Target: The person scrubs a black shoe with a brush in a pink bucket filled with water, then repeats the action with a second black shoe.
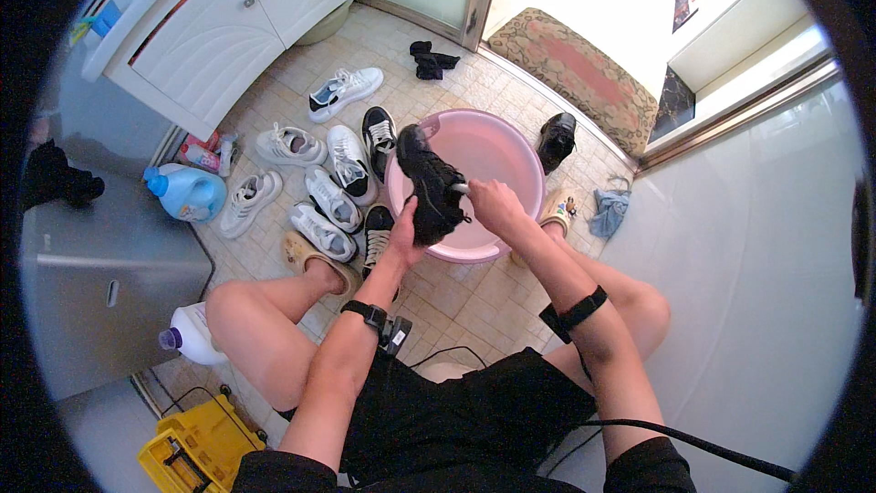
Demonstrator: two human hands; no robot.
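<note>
White sneakers (pixel 349 162) crowd left of the pink basin (pixel 500 140); my left grip (pixel 408 236) holds a black shoe (pixel 429 181), my right grip (pixel 495 207) what seems a brush handle (pixel 461 188).

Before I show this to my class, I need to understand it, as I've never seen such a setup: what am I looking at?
There is no machine here, just a person's two bare hands. The one picture comes from a camera on their head, looking down; its wide lens bends straight edges. The left hand holds a black shoe over a pink basin. The right hand grips a pale handle at the shoe; its far end can't be made out. On the tiled floor stand white shoes, another black shoe and a blue jug.
</note>
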